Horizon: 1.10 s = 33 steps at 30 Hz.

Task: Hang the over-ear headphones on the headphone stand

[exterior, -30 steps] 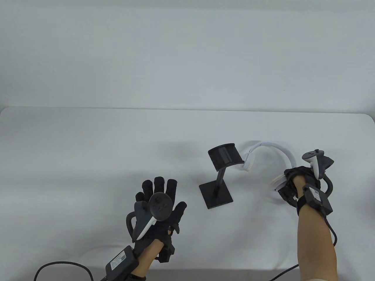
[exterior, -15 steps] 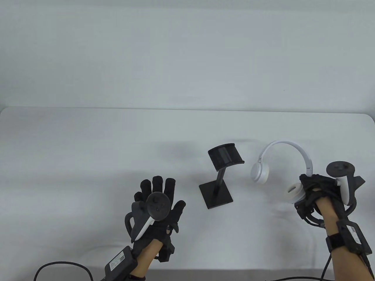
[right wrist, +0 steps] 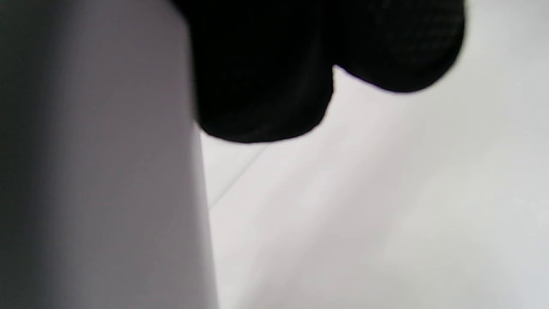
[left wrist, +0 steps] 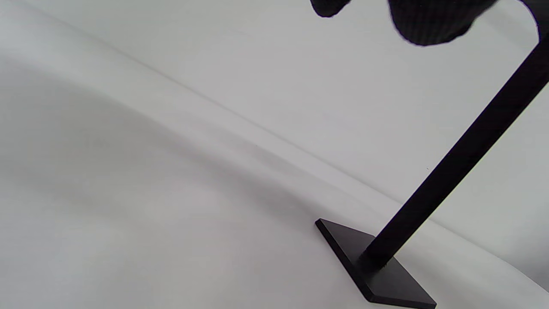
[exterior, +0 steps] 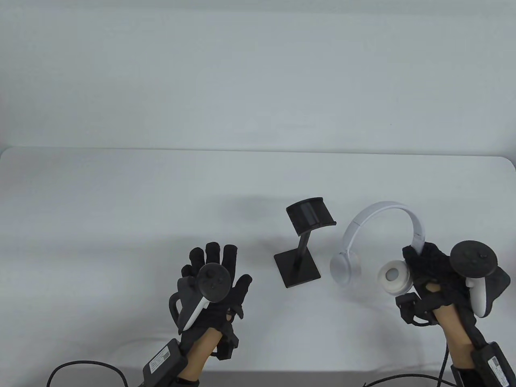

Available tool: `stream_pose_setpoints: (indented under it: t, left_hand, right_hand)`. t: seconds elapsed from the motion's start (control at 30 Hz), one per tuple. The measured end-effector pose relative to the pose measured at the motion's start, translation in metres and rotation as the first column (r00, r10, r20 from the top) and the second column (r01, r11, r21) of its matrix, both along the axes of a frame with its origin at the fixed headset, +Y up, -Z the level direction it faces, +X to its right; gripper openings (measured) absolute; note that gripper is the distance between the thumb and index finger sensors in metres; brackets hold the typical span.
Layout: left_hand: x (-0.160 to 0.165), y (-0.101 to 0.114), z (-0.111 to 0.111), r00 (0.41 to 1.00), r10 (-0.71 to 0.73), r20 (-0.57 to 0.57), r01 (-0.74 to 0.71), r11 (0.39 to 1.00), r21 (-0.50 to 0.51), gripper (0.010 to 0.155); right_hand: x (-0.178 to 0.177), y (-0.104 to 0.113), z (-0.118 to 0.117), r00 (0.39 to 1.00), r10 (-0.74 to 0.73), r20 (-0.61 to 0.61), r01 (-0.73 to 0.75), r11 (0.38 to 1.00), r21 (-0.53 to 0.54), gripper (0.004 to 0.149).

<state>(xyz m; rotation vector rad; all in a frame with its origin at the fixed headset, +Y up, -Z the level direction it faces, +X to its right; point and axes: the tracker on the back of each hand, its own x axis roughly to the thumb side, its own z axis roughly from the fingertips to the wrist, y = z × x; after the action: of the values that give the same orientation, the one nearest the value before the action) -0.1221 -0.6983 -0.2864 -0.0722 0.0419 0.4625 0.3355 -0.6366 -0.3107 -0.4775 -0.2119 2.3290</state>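
Note:
White over-ear headphones (exterior: 354,236) are held up right of the black headphone stand (exterior: 303,241). My right hand (exterior: 427,262) grips them at the right end of the band, by the right ear cup (exterior: 394,276). The left ear cup (exterior: 343,269) hangs free beside the stand's base. The stand has a square base, a thin post and a curved top rest (exterior: 309,213); its post (left wrist: 454,167) and base also show in the left wrist view. My left hand (exterior: 215,262) lies flat and empty with fingers spread, left of the stand. In the right wrist view a blurred pale surface fills the left, under dark gloved fingers (right wrist: 279,77).
The table (exterior: 121,209) is covered in white cloth, with a white wall behind. Black cables (exterior: 80,367) trail off the front edge by both wrists.
My right hand has lifted the headphones off the table, turned them upright and drawn them right and toward me, away from the stand's top. My left hand has barely shifted.

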Motion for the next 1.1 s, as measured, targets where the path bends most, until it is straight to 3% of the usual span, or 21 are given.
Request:
stream_pose_setpoints:
  t: [0.17,0.43,1.1]
  left_hand:
    - [-0.001,0.000,0.000,1.000,0.001,0.001,-0.001,1.000,0.000,0.076]
    - [-0.002,0.000,-0.001,1.000,0.011,-0.001,-0.011,1.000,-0.005,0.076]
    - [-0.004,-0.001,-0.002,1.000,0.008,-0.005,-0.008,1.000,-0.013,0.076]
  right_hand:
    - [-0.036,0.004,-0.002,0.998,0.018,-0.067,-0.015,0.999,0.050,0.049]
    - [-0.077,-0.006,-0.027,0.995,0.044,-0.095,-0.037,0.997,0.070,0.050]
    - [-0.117,-0.029,-0.071,0.983,0.135,-0.121,-0.133,0.991,0.021,0.051]
